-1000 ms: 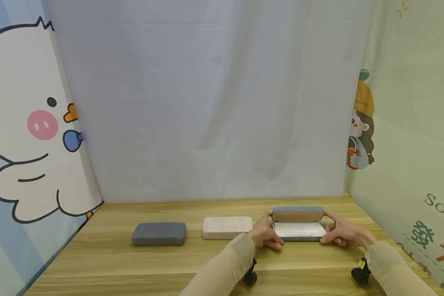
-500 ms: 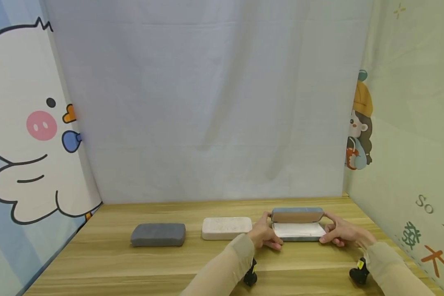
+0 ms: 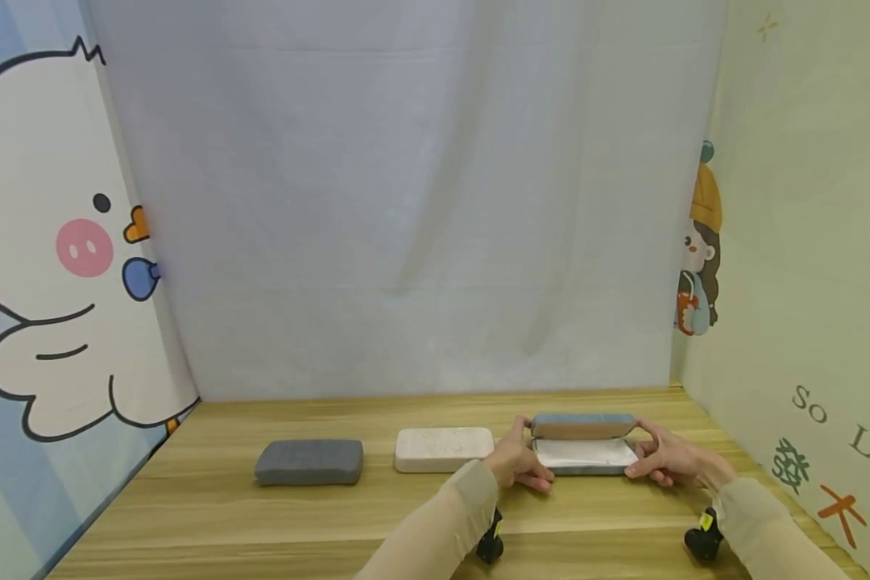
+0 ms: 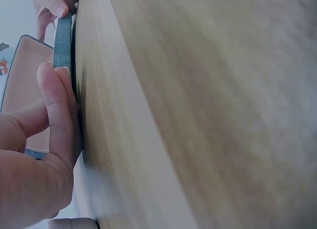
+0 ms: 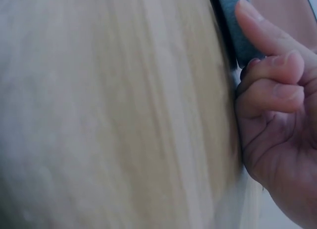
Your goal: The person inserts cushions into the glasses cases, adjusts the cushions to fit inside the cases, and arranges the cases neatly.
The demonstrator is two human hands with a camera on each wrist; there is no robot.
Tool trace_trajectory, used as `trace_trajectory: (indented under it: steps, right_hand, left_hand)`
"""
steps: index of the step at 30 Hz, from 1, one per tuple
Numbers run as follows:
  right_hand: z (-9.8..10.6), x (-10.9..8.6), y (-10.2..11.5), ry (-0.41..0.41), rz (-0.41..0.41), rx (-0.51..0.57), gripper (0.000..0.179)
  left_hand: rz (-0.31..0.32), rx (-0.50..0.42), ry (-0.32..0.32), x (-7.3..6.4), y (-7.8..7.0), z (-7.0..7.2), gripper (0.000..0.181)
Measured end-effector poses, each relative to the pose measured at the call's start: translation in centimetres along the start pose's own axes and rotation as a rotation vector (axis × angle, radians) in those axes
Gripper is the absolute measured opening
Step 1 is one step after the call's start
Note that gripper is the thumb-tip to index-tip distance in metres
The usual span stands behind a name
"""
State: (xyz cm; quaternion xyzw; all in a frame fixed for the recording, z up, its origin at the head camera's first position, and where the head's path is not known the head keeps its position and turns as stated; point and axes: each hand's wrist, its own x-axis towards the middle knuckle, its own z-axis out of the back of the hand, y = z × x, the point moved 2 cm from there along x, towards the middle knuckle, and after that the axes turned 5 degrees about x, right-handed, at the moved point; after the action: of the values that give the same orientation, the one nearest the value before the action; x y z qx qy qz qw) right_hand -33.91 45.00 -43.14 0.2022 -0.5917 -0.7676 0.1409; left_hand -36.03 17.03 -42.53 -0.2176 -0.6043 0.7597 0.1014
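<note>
A blue-green glasses case stands on the table with its lid raised and tilted forward. Its lid lining is pinkish, and something flat and white lies in the base; whether cloth or paper is unclear. My left hand grips the case's left end, one finger up by the lid and others low near the front edge. At the opposite end my right hand holds the case, index finger by the lid and thumb at the front corner. In the right wrist view, its other fingers curl inward.
A white case, closed, sits just left of my left hand. Farther left is a closed grey case. The wooden table ends at a pale curtain behind, with printed cloth walls on both sides.
The lid of the blue-green glasses case has tipped forward and down, so less of its lining shows. Both hands stay at its ends. The head view has shifted slightly.
</note>
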Motion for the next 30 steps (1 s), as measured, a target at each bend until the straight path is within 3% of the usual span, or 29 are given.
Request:
trace_trajectory:
  steps: [13, 21, 30]
  right_hand:
    - [0.04, -0.11, -0.09, -0.01, -0.026, 0.02, 0.11]
    - [0.16, -0.03, 0.2, 0.004, 0.051, 0.012, 0.073]
    - [-0.05, -0.11, 0.25, -0.021, 0.005, 0.003, 0.074]
  left_hand:
    - [-0.001, 0.033, -0.021, -0.13, -0.08, 0.05, 0.074]
    - [-0.062, 0.063, -0.003, -0.18, -0.5, 0.15, 0.063]
    - [-0.093, 0.085, 0.028, -0.57, -0.48, 0.27, 0.064]
